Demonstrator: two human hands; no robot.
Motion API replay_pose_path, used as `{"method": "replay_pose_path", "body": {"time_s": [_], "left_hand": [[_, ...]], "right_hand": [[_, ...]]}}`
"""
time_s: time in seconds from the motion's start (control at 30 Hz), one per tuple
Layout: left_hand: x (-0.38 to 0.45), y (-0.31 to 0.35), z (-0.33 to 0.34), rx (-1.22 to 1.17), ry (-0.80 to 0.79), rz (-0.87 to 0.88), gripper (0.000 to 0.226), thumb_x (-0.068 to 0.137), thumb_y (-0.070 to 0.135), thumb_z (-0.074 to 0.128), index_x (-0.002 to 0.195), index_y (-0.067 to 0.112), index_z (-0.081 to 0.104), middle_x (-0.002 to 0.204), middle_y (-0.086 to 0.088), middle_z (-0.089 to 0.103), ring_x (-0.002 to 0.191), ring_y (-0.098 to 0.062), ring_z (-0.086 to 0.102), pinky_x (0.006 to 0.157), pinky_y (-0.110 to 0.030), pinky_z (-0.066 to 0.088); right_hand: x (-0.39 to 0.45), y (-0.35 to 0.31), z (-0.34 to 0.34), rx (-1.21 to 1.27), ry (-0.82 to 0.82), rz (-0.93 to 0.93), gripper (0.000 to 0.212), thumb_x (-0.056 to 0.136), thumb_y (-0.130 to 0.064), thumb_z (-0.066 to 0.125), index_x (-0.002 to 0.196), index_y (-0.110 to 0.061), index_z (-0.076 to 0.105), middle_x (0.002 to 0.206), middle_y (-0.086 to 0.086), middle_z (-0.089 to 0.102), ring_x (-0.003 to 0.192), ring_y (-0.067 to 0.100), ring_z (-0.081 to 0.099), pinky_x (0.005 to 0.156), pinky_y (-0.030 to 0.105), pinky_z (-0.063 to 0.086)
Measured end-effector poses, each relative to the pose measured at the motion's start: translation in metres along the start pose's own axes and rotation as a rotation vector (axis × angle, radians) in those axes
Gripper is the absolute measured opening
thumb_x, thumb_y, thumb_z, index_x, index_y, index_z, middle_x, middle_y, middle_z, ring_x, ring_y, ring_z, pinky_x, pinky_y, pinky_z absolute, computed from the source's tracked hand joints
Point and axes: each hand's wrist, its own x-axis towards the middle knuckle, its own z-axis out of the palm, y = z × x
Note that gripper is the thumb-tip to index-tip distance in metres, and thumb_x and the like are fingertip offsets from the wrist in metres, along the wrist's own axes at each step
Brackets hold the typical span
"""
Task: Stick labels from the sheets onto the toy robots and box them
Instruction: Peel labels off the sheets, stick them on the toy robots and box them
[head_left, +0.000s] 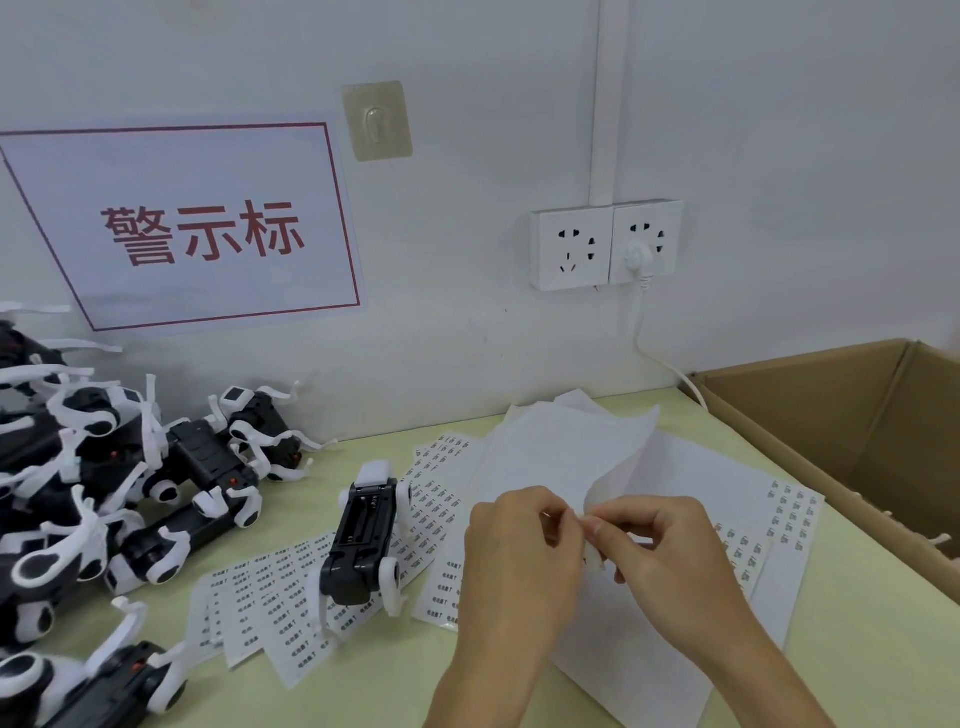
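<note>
A black and white toy robot (361, 540) lies belly up on label sheets (291, 608) spread over the pale green table (857, 649). To its right, my left hand (519, 561) and my right hand (670, 551) meet over a white sheet (576, 452) whose edge curls upward. Both hands pinch that sheet's edge at the same spot between thumb and fingertips. More printed label sheets (784, 519) lie under the white sheet on the right.
A pile of several black and white toy robots (104, 478) fills the left side of the table. An open cardboard box (852, 415) stands at the right. Wall sockets (605, 244) with a plugged white cable and a red-framed sign (192, 228) are on the wall.
</note>
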Motion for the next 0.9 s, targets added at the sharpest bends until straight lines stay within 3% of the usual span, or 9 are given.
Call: {"method": "replay_pose_path", "body": {"time_s": [0.13,0.27,0.37,0.57,0.63,0.77,0.9], "left_hand": [[0.0,0.001,-0.002,-0.019,0.001,-0.021,0.012,0.09,0.024,0.065,0.082,0.021,0.074,0.076,0.008,0.072,0.085,-0.013,0.068,0.077,-0.035,0.057],[0.003,0.001,-0.004,-0.099,-0.011,-0.061,0.015,0.088,0.019,0.069,0.074,0.024,0.072,0.068,0.008,0.072,0.067,0.001,0.068,0.064,-0.018,0.056],[0.006,-0.002,-0.004,-0.162,-0.012,-0.096,0.014,0.087,0.017,0.07,0.074,0.022,0.073,0.068,0.006,0.073,0.065,0.0,0.069,0.06,-0.013,0.052],[0.006,-0.004,-0.005,-0.322,-0.008,-0.243,0.017,0.087,0.014,0.068,0.071,0.015,0.075,0.068,0.001,0.074,0.062,-0.013,0.069,0.057,-0.023,0.052],[0.006,-0.005,-0.005,-0.305,0.052,-0.281,0.017,0.086,0.014,0.067,0.071,0.016,0.075,0.068,0.004,0.074,0.065,-0.01,0.069,0.06,-0.022,0.052],[0.008,-0.006,-0.011,-0.196,0.259,-0.257,0.019,0.087,0.018,0.067,0.069,0.024,0.069,0.062,0.014,0.068,0.065,-0.002,0.064,0.052,-0.012,0.043],[0.011,-0.003,-0.02,-0.095,0.37,-0.178,0.023,0.086,0.02,0.068,0.065,0.028,0.062,0.062,0.01,0.065,0.071,0.006,0.061,0.053,-0.01,0.045]], "right_hand": [[0.0,-0.001,0.0,-0.022,-0.004,-0.001,0.026,0.089,-0.005,0.068,0.07,-0.019,0.08,0.067,0.0,0.073,0.063,0.007,0.063,0.065,0.026,0.046],[0.0,-0.002,-0.001,-0.001,0.001,0.002,0.026,0.088,-0.003,0.068,0.071,-0.018,0.08,0.068,0.0,0.074,0.063,0.008,0.063,0.067,0.026,0.044],[0.0,-0.002,-0.001,0.014,0.01,0.0,0.025,0.088,-0.002,0.069,0.07,-0.016,0.079,0.067,0.001,0.073,0.06,0.007,0.061,0.067,0.026,0.044],[0.001,-0.002,-0.002,0.093,0.014,-0.014,0.026,0.088,-0.001,0.067,0.066,-0.011,0.075,0.061,0.008,0.066,0.054,0.009,0.054,0.052,0.024,0.047],[0.0,-0.002,-0.005,0.104,0.014,-0.01,0.029,0.087,0.0,0.065,0.061,-0.011,0.069,0.059,0.006,0.06,0.054,0.01,0.053,0.049,0.024,0.046],[0.002,0.004,-0.016,0.098,0.086,0.12,0.044,0.09,0.004,0.055,0.051,-0.016,0.048,0.054,0.006,0.046,0.05,0.019,0.05,0.048,0.033,0.037],[0.005,0.012,-0.034,-0.169,0.276,0.293,0.046,0.09,-0.015,0.054,0.05,-0.02,0.031,0.046,0.002,0.036,0.044,0.019,0.039,0.054,0.032,0.032]]}}
